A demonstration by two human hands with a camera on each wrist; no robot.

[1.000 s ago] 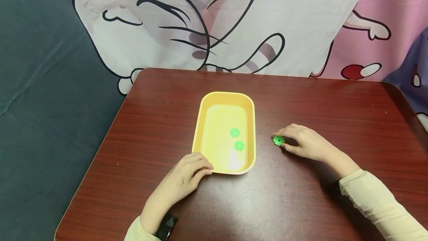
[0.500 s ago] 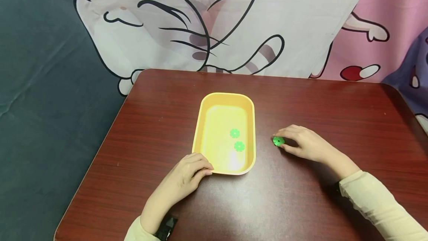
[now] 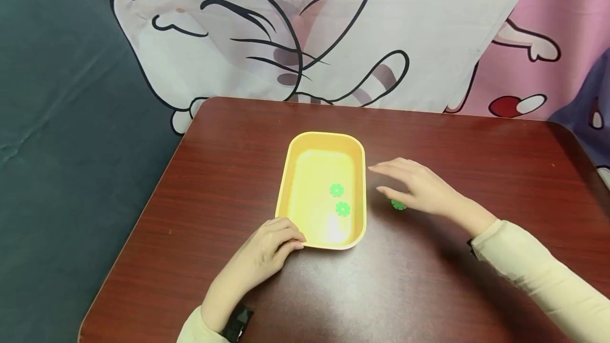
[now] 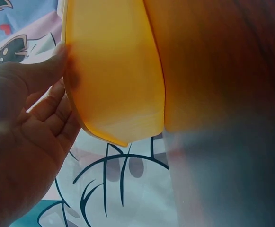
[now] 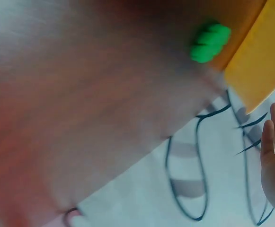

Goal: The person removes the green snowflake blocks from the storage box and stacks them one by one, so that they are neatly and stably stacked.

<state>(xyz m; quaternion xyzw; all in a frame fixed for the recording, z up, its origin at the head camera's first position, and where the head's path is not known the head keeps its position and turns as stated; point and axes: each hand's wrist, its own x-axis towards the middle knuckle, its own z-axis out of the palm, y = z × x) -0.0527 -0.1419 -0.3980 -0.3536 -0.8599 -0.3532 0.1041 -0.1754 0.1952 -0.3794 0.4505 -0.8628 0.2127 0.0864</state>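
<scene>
A yellow plastic tray (image 3: 292, 173) lies on the table, with two flat green flower-shaped notched discs (image 3: 337, 190) on its floor. My left hand (image 3: 263, 245) grips the tray's near left corner; in the left wrist view the thumb and fingers pinch its rim (image 4: 73, 94). To the right of the tray, my right hand (image 3: 419, 185) is raised with its fingers extended and nothing held. Below it on the table sits a green notched disc piece (image 3: 398, 205), partly hidden by the hand. In the right wrist view this green piece (image 5: 210, 42) looks thick, like discs put together.
The dark red-brown wooden table (image 3: 214, 173) has a rounded far edge. Behind it hangs a white cloth (image 3: 429, 25) with a cartoon cat, and a pink cloth (image 3: 548, 78) is at the right.
My right hand has let go of the green disc piece, lifted and moved up and left towards the tray, its fingers spreading. The left hand stays on the tray.
</scene>
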